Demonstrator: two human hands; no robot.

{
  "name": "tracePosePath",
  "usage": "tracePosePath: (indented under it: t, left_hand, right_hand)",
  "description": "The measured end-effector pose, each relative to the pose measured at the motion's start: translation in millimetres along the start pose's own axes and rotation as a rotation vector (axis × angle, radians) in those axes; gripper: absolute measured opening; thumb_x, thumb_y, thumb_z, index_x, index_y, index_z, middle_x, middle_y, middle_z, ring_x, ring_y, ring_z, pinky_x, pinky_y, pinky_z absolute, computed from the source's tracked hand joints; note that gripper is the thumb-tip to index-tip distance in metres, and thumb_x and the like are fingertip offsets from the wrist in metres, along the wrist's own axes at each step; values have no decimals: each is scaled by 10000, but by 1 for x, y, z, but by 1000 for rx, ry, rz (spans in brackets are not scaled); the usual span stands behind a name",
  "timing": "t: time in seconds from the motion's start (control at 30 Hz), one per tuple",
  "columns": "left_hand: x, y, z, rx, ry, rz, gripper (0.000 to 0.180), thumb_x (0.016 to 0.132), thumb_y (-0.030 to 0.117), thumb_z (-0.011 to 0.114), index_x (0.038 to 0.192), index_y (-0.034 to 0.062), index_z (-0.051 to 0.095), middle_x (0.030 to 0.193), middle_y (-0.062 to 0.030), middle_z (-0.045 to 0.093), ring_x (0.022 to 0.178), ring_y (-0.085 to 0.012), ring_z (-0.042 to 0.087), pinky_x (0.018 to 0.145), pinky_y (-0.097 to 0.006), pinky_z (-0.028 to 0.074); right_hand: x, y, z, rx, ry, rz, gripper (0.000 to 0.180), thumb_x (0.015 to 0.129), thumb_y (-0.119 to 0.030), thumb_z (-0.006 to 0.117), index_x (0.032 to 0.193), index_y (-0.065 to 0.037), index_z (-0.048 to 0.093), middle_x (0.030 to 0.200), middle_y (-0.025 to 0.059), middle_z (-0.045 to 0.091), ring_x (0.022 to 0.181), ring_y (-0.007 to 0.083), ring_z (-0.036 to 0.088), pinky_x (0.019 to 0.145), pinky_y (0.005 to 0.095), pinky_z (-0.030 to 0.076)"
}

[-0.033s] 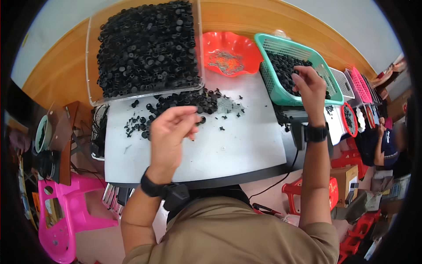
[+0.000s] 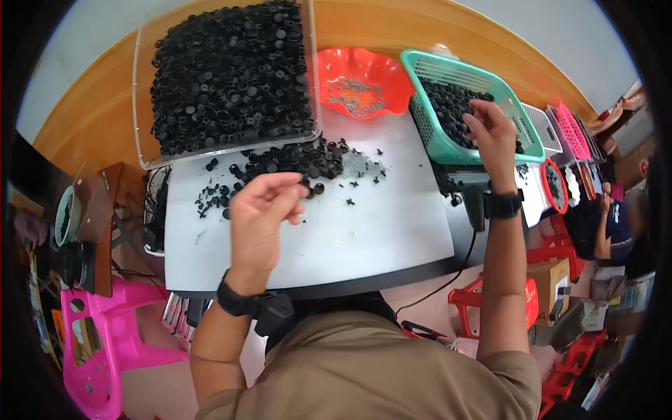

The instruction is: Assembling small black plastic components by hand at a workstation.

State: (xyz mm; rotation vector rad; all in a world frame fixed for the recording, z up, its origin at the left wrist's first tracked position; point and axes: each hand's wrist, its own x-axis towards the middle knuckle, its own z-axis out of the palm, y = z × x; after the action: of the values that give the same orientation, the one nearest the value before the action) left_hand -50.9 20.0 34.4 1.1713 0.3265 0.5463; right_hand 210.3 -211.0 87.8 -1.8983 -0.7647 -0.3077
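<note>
My left hand point(image 2: 255, 210) hovers over the white tabletop point(image 2: 364, 238), its thumb and fingertips drawn together just below a loose pile of small black plastic parts point(image 2: 294, 161). Whether a part sits between the fingers is too small to see. My right hand point(image 2: 490, 133) is stretched out to a teal basket point(image 2: 434, 133) filled with black parts point(image 2: 451, 105). Its fingers curl down onto them, hiding what they touch. Both wrists wear black bands.
A clear tray point(image 2: 140, 91) heaped with black parts stands at the back left. A red scalloped bowl point(image 2: 381, 94) holds small metal pieces. Further right are a pink basket point(image 2: 574, 129) and a seated person point(image 2: 616, 224). A pink stool point(image 2: 98, 329) and a red stool point(image 2: 469, 301) stand below the table.
</note>
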Motion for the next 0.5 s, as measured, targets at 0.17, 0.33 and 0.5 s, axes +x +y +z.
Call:
tracePosePath:
  t: [0.17,0.33,0.5]
  left_hand:
    - [-19,-9,-28,290,68,-12,143,830,26,608,967,-12,622,808,-54,633,640,-70,552,553,-190,437]
    - [-29,-30,-42,557,37,1,164,798,-25,616,962,-16,615,787,-20,589,642,-51,525,581,-178,429]
    - [-27,-27,-38,614,31,-17,195,789,-24,616,983,-24,602,797,-37,580,635,-56,524,546,-188,453]
  right_hand:
    - [-24,-17,15,-157,-98,-308,136,741,52,629,865,12,589,738,86,562,641,164,561,591,269,454]
    - [-55,-28,75,-218,-698,-628,69,734,12,625,793,-1,591,762,127,542,735,310,561,643,368,468]
    - [-58,-22,116,-354,-718,-554,54,693,-25,605,743,-21,588,749,130,555,706,316,585,635,401,478]
